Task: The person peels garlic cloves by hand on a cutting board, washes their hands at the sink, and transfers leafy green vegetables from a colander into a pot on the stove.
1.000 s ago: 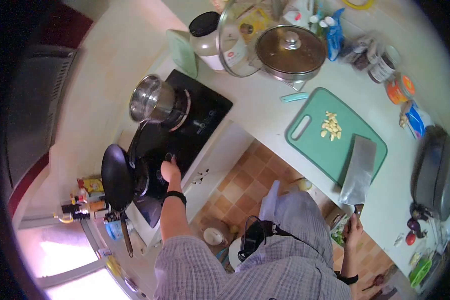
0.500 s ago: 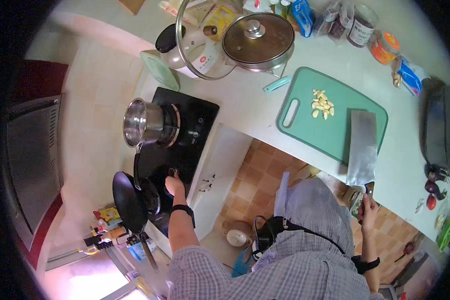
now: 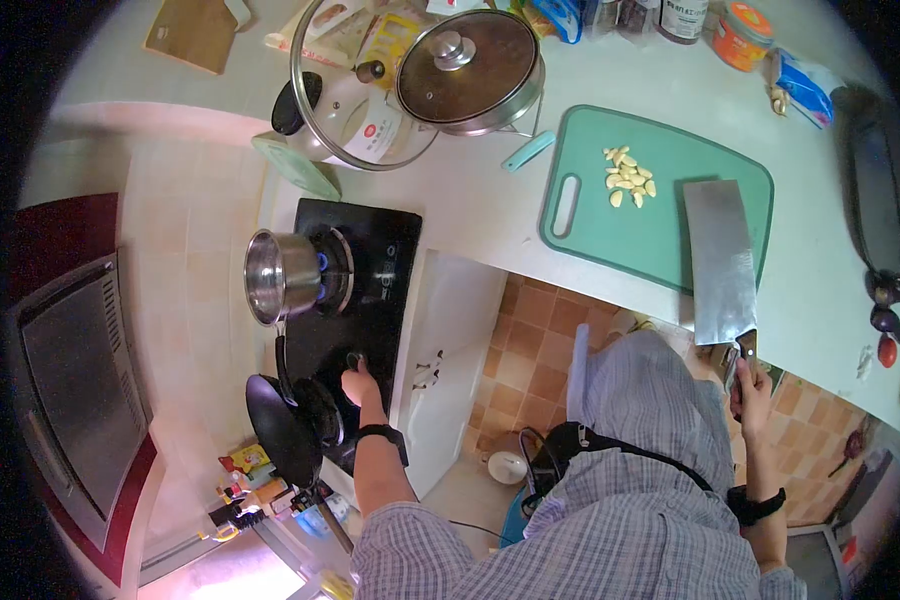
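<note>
My left hand (image 3: 361, 386) has its fingers closed round a knob (image 3: 355, 361) on the black gas stove (image 3: 398, 228). A steel saucepan (image 3: 282, 278) rests near the far burner, where blue flame (image 3: 323, 277) shows. Beside the near burner lies a black wok (image 3: 282, 430), its handle toward me. In my right hand (image 3: 755, 394) is the handle of a cleaver (image 3: 722, 265), its broad blade above the right part of the green cutting board (image 3: 635, 242). Peeled garlic cloves (image 3: 628, 178) sit in a small pile on that board.
A lidded pan (image 3: 468, 85) stands at the back of the counter, a glass lid (image 3: 300, 75) leaning beside it. A turquoise-handled tool (image 3: 528, 151) lies left of the board. Jars, including an orange one (image 3: 742, 36), line the back. A dark pan-like item (image 3: 882, 190) is far right.
Blue flame now shows at the far burner, where none was visible before. My left hand stays at the knob, and the cleaver stays in my right hand. The view has shifted slightly.
</note>
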`<action>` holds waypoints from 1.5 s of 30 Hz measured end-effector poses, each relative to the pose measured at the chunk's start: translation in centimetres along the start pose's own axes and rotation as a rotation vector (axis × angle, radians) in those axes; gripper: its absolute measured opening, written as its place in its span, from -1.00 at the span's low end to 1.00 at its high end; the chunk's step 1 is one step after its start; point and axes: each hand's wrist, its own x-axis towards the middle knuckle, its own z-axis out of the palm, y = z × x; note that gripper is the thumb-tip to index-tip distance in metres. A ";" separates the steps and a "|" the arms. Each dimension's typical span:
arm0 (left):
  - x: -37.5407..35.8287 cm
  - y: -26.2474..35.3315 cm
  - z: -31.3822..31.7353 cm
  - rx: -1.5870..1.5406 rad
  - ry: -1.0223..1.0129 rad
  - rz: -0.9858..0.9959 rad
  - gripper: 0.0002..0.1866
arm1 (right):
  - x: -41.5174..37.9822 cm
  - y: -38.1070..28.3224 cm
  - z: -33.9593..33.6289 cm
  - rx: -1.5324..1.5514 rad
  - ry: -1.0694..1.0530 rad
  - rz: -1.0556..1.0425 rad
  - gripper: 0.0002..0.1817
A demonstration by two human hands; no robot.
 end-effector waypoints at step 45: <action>0.2 0.7 0.1 0.052 0.022 -0.104 -0.47 | -0.9 -0.5 -1.5 0.168 0.011 0.063 -0.62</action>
